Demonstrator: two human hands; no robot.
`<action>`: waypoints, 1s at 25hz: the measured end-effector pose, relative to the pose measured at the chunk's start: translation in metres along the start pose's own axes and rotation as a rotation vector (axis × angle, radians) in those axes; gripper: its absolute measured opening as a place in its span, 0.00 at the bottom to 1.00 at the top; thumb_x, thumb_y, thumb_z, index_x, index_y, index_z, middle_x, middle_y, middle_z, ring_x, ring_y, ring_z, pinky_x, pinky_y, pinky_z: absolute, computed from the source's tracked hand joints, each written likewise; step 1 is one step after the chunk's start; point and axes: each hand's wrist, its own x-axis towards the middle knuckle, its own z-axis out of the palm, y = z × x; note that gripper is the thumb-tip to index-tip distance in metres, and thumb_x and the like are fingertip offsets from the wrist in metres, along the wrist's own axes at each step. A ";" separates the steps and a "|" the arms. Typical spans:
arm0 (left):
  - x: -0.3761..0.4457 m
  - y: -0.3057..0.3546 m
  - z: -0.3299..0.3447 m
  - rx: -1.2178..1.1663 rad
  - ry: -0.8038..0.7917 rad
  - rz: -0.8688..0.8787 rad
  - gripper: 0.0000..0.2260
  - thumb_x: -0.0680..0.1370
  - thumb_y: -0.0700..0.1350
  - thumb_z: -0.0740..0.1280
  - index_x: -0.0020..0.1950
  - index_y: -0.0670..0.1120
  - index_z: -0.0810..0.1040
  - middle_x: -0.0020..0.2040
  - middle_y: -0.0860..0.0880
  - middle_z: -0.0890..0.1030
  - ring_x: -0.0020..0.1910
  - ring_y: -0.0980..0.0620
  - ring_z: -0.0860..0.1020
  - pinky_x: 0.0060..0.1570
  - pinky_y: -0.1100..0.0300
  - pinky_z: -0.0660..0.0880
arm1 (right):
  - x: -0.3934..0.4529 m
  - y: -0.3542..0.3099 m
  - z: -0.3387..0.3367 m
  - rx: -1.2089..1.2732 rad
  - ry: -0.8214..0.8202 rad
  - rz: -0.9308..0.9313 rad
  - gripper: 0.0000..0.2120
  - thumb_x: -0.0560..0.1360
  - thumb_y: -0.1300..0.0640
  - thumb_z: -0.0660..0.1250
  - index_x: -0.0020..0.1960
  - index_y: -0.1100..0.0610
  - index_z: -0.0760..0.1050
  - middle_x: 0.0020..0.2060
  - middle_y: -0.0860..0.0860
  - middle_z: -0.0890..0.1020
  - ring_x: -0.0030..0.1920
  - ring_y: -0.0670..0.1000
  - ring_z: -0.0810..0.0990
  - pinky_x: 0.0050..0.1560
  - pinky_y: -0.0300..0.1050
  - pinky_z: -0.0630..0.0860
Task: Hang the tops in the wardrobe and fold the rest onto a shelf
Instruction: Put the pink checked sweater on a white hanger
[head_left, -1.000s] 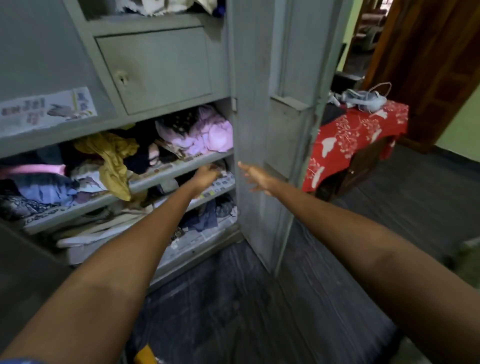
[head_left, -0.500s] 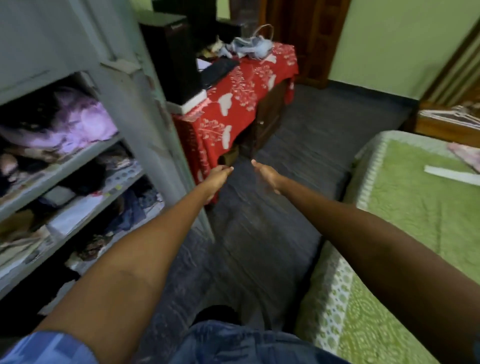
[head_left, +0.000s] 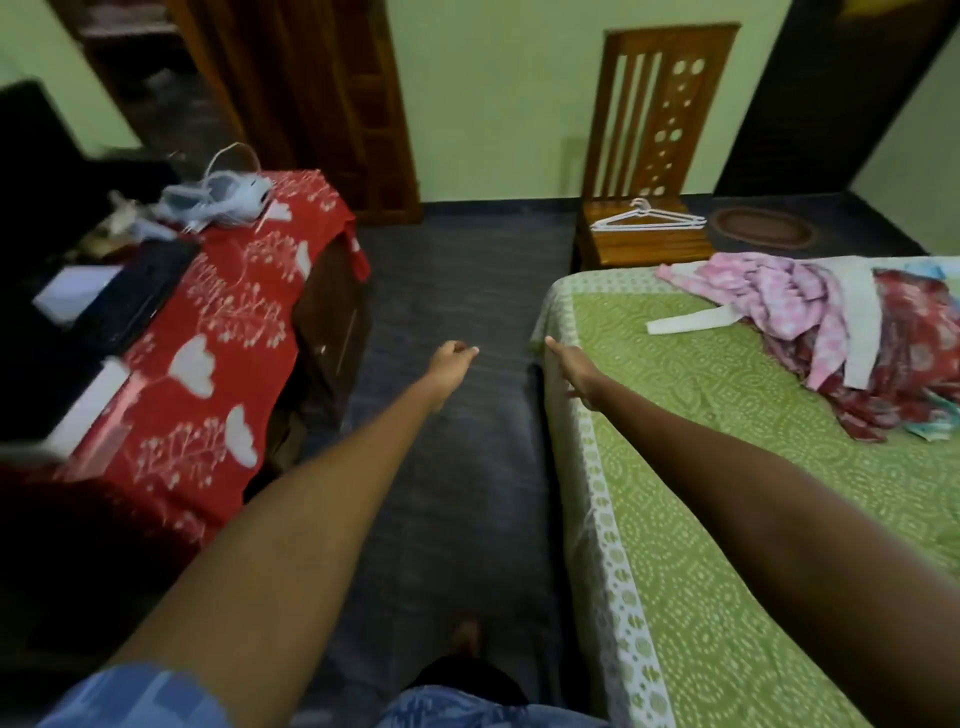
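Single head-worn view — downward and forward, over floor (head_left: 457, 291) and bed (head_left: 727, 467).

clothes pile (head_left: 878, 332) cut off at right edge, table clutter (head_left: 130, 218) blurred

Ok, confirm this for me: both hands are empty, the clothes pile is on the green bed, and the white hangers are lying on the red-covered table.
Wrong on the hangers. The head view shows the white hangers on the wooden chair, not the table. The left hand and right hand are empty; the clothes pile lies on the green bed.
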 end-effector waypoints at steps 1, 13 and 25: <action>0.028 0.011 0.005 0.022 -0.040 0.005 0.02 0.79 0.42 0.61 0.49 0.45 0.73 0.51 0.44 0.73 0.51 0.51 0.70 0.45 0.61 0.67 | 0.020 -0.007 -0.010 0.026 0.040 0.020 0.28 0.79 0.45 0.57 0.71 0.63 0.63 0.69 0.57 0.68 0.69 0.57 0.67 0.65 0.52 0.66; 0.302 0.155 0.161 0.166 -0.590 0.044 0.13 0.81 0.43 0.56 0.63 0.40 0.71 0.54 0.43 0.80 0.42 0.52 0.78 0.36 0.64 0.69 | 0.225 -0.018 -0.158 0.324 0.465 0.260 0.29 0.78 0.43 0.57 0.73 0.58 0.59 0.71 0.57 0.64 0.68 0.59 0.66 0.61 0.56 0.67; 0.475 0.265 0.384 0.382 -0.845 0.156 0.08 0.80 0.43 0.59 0.41 0.48 0.72 0.47 0.45 0.75 0.43 0.50 0.72 0.37 0.60 0.67 | 0.391 -0.015 -0.311 0.551 0.645 0.434 0.28 0.78 0.43 0.58 0.70 0.60 0.63 0.67 0.59 0.69 0.64 0.60 0.71 0.56 0.54 0.72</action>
